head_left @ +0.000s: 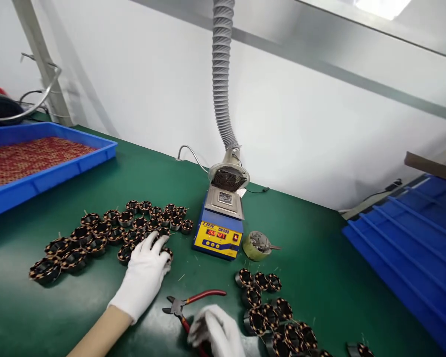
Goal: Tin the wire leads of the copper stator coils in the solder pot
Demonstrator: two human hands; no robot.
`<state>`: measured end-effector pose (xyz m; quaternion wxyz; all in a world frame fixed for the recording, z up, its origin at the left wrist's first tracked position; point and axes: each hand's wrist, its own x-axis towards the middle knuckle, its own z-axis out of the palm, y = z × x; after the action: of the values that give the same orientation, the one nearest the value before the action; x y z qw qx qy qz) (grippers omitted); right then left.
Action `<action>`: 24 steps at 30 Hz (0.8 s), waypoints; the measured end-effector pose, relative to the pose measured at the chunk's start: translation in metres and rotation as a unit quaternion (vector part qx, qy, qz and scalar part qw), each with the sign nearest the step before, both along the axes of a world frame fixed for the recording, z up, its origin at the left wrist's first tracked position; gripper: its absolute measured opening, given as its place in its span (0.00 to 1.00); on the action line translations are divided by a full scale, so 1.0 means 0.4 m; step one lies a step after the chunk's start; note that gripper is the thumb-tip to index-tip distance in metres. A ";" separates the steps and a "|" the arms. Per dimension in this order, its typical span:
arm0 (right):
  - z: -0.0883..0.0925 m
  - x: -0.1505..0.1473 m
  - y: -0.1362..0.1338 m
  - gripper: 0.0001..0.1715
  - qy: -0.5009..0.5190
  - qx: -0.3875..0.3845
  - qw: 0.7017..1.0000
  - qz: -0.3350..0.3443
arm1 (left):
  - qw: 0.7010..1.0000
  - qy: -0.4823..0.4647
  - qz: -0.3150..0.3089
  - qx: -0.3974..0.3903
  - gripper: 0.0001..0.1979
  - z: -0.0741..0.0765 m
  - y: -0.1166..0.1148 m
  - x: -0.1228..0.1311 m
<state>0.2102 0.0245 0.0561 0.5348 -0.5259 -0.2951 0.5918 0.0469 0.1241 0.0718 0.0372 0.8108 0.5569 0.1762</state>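
Observation:
My left hand [144,277], in a white glove, reaches into a cluster of black ring-shaped motor stators with copper windings [96,244]. Its thumb and fingers close around one stator [168,254], partly hidden by the glove. Near the front edge of the view is my right hand [217,332], also gloved and slightly blurred, with its fingers curled. What is inside them, if anything, stays hidden. Diagonal cutters [176,306] with red handles lie spread on the table, one handle running beside and under the right hand. More stators [269,316] stand in a group to its right.
A blue and yellow solder pot [218,238] with a lit display sits mid-table beneath a grey extraction hose [223,74]. Beside it is a round yellowish container [257,246]. A blue tray [74,166] holds reddish parts at left; blue crates [405,248] stand at right.

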 end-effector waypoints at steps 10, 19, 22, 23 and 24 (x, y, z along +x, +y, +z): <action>0.096 0.031 0.009 0.23 0.149 0.017 0.986 -0.072 | 0.964 -0.148 -0.219 -0.018 0.24 0.058 -0.169 0.082; 0.100 0.004 0.005 0.18 -0.012 0.140 0.976 -0.166 | 0.935 -0.088 -0.164 0.303 0.12 0.009 -0.167 0.118; 0.115 0.018 0.004 0.16 -0.087 0.178 0.969 -0.146 | 0.945 -0.152 -0.205 0.203 0.13 0.015 -0.168 0.107; 0.120 0.025 0.006 0.16 -0.104 0.195 0.966 -0.133 | 0.949 -0.195 -0.214 0.128 0.15 0.017 -0.171 0.105; 0.125 0.032 0.010 0.16 -0.102 0.207 0.966 -0.115 | 0.944 -0.244 -0.219 0.040 0.17 0.019 -0.173 0.105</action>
<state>0.2229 0.0283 0.1061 0.6633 -0.4917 -0.4021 0.3957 0.0890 0.0550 0.0793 0.1773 0.8457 0.3322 0.3783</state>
